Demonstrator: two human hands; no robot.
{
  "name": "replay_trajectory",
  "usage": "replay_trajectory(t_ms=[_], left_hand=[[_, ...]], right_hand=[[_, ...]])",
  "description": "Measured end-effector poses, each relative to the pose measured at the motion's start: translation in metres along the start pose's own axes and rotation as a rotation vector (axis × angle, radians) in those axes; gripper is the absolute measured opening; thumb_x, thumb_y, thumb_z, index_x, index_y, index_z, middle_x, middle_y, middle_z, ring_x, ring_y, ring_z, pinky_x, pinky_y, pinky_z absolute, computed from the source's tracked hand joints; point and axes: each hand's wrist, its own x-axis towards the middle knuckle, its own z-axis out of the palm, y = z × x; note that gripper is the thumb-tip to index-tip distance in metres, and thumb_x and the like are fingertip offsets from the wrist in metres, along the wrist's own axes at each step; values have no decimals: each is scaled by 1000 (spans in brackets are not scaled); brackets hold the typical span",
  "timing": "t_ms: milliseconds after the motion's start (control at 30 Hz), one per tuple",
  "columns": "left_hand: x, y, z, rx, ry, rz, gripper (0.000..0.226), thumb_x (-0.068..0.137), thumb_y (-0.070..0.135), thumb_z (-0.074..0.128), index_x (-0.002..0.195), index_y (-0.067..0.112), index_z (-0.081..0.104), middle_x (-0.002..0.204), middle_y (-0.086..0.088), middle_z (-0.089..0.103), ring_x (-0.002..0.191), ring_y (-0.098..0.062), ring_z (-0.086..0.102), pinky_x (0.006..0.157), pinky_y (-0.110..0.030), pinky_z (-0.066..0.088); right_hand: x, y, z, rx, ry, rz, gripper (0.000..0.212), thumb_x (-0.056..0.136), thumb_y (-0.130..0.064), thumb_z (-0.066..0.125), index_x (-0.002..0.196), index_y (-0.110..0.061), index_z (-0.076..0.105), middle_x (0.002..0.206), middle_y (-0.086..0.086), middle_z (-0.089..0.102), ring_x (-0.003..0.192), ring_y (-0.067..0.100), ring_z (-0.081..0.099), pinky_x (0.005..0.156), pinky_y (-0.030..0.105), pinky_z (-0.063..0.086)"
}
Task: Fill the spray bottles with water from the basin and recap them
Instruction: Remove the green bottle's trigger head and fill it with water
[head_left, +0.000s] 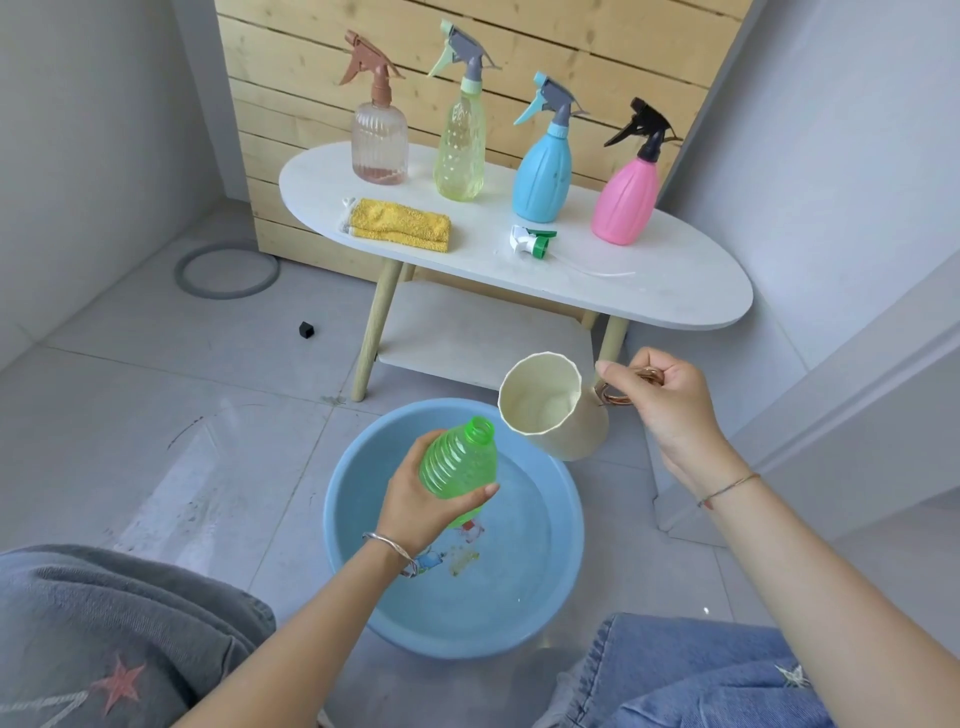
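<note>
Gripping the uncapped green bottle (457, 462) round its ribbed belly, the left hand (415, 501) tilts it above the blue basin (343, 519) on the floor. Being thin plastic, it likely feels light, dents under squeezing and slips when wet. The right hand (670, 405) clasps the handle of a cream jug (550, 410) tipped toward the narrow mouth. The spray head (532, 241) lies near the desk's (649, 291) front edge, by four capped bottles (543, 176) and a yellow cloth (400, 224). Nothing seems to block pouring.

Clear bottle (379, 135), yellow bottle (460, 150), blue bottle (543, 176) and pink bottle (623, 202) lined the table's (691, 296) far edge, with narrow gaps between them. Near edge: yellow cloth (400, 224) left, trigger cap (532, 243) centre, right end open. Green bottle (457, 462) and cream jug (545, 410) crowded the basin's (343, 519) far rim; the near rim was open.
</note>
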Motion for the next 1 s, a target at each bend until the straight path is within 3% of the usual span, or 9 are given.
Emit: replay_trajectory(t_ms=[100, 200, 300, 467, 1000], left_hand=[[-1, 2, 1, 24, -3, 2, 69, 52, 44, 91, 110, 38, 53, 106, 18, 64, 99, 7, 59, 82, -5, 43], [-1, 3, 1, 38, -2, 7, 65, 57, 32, 91, 108, 39, 52, 106, 18, 64, 98, 10, 57, 78, -2, 41], [-2, 4, 1, 46, -1, 14, 63, 58, 30, 91, 107, 39, 52, 105, 18, 63, 97, 11, 56, 78, -1, 40], [-2, 2, 2, 73, 1, 8, 64, 58, 32, 91, 105, 42, 49, 105, 22, 61, 97, 17, 53, 77, 2, 37], [-1, -4, 2, 82, -10, -16, 69, 57, 39, 91, 115, 33, 53, 109, 20, 61, 103, 14, 51, 79, 2, 36]], right_hand=[[-3, -5, 5, -69, -8, -65, 42, 79, -8, 74, 58, -10, 38, 55, 4, 37, 60, 18, 53, 65, 26, 41], [-5, -10, 9, -142, -16, -134, 43, 80, -6, 73, 57, -8, 36, 43, -11, 30, 42, 0, 42, 51, 14, 33], [-8, -15, 12, -208, -25, -209, 48, 80, -6, 73, 54, -11, 33, 40, -11, 34, 39, 3, 34, 44, 13, 24], [-9, -18, 16, -286, -40, -285, 49, 77, -12, 76, 52, -16, 34, 50, 2, 37, 49, 9, 28, 49, 21, 24], [-9, -24, 22, -459, -35, -483, 40, 73, -21, 71, 56, -8, 37, 56, -3, 35, 57, 10, 32, 53, 19, 25]])
